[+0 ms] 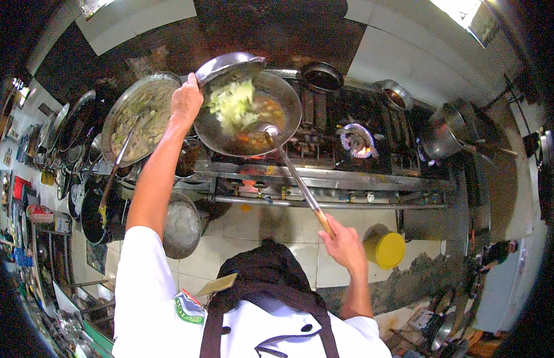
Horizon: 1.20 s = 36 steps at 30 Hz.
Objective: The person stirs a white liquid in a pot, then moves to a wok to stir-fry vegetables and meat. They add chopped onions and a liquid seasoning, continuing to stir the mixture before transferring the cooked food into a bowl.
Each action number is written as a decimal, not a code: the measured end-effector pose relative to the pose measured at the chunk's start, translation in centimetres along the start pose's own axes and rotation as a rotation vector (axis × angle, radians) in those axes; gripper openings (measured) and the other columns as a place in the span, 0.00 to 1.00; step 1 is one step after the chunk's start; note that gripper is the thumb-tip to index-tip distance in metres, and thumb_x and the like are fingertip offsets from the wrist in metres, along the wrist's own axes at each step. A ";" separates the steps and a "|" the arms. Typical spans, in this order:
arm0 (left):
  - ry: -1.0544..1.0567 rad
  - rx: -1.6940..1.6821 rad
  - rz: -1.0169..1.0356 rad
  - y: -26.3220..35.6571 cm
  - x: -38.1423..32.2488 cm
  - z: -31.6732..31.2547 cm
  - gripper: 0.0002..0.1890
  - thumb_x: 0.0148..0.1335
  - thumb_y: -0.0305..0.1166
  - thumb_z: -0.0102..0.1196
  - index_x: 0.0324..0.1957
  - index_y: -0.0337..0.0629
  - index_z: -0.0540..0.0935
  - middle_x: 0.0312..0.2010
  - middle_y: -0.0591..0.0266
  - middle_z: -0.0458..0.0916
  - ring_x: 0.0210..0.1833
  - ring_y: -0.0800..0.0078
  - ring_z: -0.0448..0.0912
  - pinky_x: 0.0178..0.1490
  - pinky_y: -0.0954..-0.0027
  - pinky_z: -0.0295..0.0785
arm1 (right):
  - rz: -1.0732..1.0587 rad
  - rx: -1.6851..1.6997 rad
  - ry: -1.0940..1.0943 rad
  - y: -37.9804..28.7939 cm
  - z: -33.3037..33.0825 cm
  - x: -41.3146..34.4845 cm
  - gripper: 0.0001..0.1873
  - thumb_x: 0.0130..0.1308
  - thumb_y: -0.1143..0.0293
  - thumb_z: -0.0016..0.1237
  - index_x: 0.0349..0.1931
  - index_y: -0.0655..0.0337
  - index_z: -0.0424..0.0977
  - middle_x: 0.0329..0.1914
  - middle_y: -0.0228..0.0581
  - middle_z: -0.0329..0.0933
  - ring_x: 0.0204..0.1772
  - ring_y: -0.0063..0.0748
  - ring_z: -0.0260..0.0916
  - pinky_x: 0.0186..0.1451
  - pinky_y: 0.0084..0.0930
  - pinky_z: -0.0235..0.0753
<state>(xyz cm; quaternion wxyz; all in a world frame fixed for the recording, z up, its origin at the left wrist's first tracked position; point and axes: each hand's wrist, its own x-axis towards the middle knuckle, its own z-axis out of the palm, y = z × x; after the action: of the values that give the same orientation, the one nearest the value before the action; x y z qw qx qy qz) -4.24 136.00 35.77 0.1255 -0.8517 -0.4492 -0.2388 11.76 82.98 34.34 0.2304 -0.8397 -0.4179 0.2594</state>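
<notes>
My left hand (186, 100) grips the rim of a metal bowl (228, 62), which is tipped over a wok (259, 145). Chopped pale-green leafy vegetables (232, 105) are dropping from the bowl into the wok, blurred by motion. Broth with orange pieces (270, 112) lies in the wok's bottom. My right hand (344, 244) is closed around the wooden handle of a long metal ladle (299, 179). The ladle's head rests inside the wok, near its right side. A flame glows partly hidden under the wok.
Left of the wok stands a large pan of stew (136, 118) with another ladle (118, 165) in it. A bare gas burner (357, 141) burns to the right. Pots (442, 129) stand at the range's far right. A yellow-lidded container (389, 250) is on the floor side.
</notes>
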 end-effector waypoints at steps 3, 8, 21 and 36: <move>0.120 0.030 0.125 -0.1 1.2 -1.6 0.21 0.70 0.28 0.47 0.62 0.30 0.70 0.36 0.41 0.84 0.38 0.46 0.86 0.40 0.52 0.83 | -0.073 -0.180 0.027 0.1 -2.6 -0.9 0.26 0.66 0.59 0.57 0.65 0.51 0.73 0.33 0.59 0.81 0.39 0.64 0.80 0.45 0.55 0.78; 0.215 0.168 0.234 -0.7 1.2 -4.6 0.25 0.69 0.26 0.47 0.66 0.28 0.67 0.40 0.46 0.83 0.37 0.53 0.87 0.38 0.57 0.85 | -0.090 -0.297 0.006 -1.0 -4.6 -0.2 0.27 0.64 0.60 0.60 0.64 0.52 0.74 0.34 0.58 0.82 0.41 0.62 0.80 0.46 0.54 0.78; 0.150 -0.105 -0.047 -2.4 -10.9 -1.9 0.29 0.66 0.34 0.56 0.64 0.25 0.71 0.38 0.36 0.85 0.32 0.49 0.86 0.38 0.54 0.83 | -0.239 -0.334 0.055 -4.2 -6.4 0.6 0.27 0.63 0.62 0.60 0.63 0.54 0.74 0.33 0.56 0.81 0.38 0.62 0.79 0.42 0.51 0.78; 0.283 -0.931 -1.582 -11.1 -64.2 -14.4 0.25 0.63 0.35 0.53 0.24 0.11 0.75 0.20 0.38 0.81 0.21 0.51 0.86 0.24 0.58 0.81 | -0.535 0.014 0.163 4.5 9.1 18.9 0.25 0.75 0.57 0.51 0.60 0.71 0.75 0.22 0.34 0.68 0.25 0.28 0.63 0.28 0.34 0.68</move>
<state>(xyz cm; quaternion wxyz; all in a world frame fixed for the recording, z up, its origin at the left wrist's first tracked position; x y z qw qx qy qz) -48.62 90.87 14.69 -0.3749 -0.2249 -0.7389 -0.5128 18.42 97.63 20.15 0.3296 -0.7160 -0.6028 0.1237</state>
